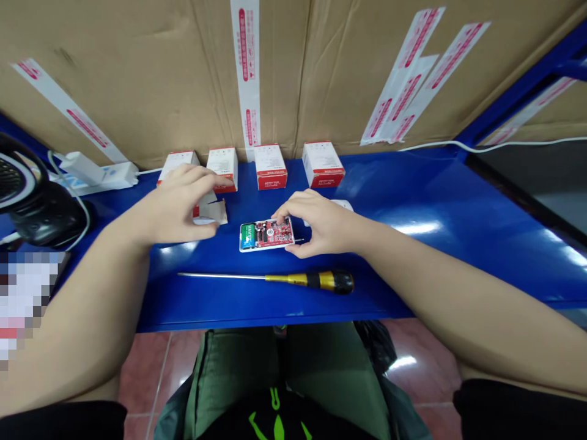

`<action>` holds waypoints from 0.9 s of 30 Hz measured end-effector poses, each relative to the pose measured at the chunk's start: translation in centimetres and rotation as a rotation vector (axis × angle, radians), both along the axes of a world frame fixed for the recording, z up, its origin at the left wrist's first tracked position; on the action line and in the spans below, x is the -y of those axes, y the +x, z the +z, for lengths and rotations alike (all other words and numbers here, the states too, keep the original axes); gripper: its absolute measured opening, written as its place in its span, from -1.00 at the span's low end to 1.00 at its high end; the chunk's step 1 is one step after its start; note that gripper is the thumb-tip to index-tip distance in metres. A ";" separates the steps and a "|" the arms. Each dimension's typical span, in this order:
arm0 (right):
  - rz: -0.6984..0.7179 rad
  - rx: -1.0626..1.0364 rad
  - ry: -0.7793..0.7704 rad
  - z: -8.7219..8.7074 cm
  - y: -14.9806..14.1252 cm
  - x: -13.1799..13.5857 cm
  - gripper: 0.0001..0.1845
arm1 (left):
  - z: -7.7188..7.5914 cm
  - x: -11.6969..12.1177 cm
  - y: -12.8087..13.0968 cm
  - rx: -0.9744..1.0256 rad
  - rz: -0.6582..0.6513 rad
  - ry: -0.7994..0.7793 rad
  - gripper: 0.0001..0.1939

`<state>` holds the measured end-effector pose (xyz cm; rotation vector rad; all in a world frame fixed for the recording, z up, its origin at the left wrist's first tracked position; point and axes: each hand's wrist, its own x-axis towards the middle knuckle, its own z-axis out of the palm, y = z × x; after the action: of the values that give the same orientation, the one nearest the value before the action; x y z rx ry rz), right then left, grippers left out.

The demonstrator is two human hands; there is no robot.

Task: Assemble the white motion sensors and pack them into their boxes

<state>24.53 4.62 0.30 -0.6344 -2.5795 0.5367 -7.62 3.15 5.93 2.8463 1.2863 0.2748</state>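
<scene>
Our right hand [321, 223] grips the right end of a small white-cased device [268, 234] that sits near the middle of the blue bench [394, 183]. We have the thumb at the near corner and the fingertips at the far side, narrowed around the casing. The device's face is up: a red circuit board [279, 232] fills its right part, and a green and blue battery [247, 235] lies in its left end. A thin metal piece juts out on the right, between our thumb and fingers.

Our left hand [177, 208] is spread wide over the bench to the left of the device, well apart from it, the thumb far from the fingers. Just beside that hand we see a torn-looking white and red carton piece [214, 212]; we cannot tell whether we touch it.

A screwdriver [316, 280] lies on the near side of the device, its shank pointing left and its yellow and black handle to the right. Behind our right hand a white part [342, 205] shows, mostly hidden. Along the back stand four white and red boxes [270, 166], the leftmost partly covered by our left hand. To the left lies a white power strip [114, 177], near a black fan-like appliance [34, 201].
</scene>
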 end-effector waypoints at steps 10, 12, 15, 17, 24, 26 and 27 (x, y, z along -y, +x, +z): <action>0.063 0.027 0.037 -0.1 0.2 -0.2 -0.58 | -2.4 1.7 4.1 0.116 -0.287 -0.216 -0.57; 0.031 0.015 0.067 0.1 0.7 -0.6 -0.67 | -2.4 1.6 4.1 0.115 -0.283 -0.214 -0.61; -0.088 0.045 0.148 0.0 1.3 -1.4 -0.86 | -2.1 1.5 4.0 0.113 -0.272 -0.217 -0.67; -0.149 0.115 0.168 -0.2 1.4 -1.7 -0.85 | -1.9 1.5 3.9 0.113 -0.263 -0.230 -0.70; -0.207 0.231 0.186 -0.6 0.4 -1.3 -0.84 | -2.0 1.4 3.7 0.117 -0.229 -0.241 -0.60; -0.231 0.248 0.220 -0.7 0.0 -1.2 -0.83 | -2.3 1.4 3.7 0.112 -0.215 -0.241 -0.55; -0.238 0.252 0.238 -0.8 -0.2 -1.1 -0.83 | -2.4 1.3 3.7 0.106 -0.210 -0.241 -0.52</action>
<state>24.36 5.74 -0.49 -0.9584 -2.6878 0.0733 -3.91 1.81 3.51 2.6901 0.9233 0.2448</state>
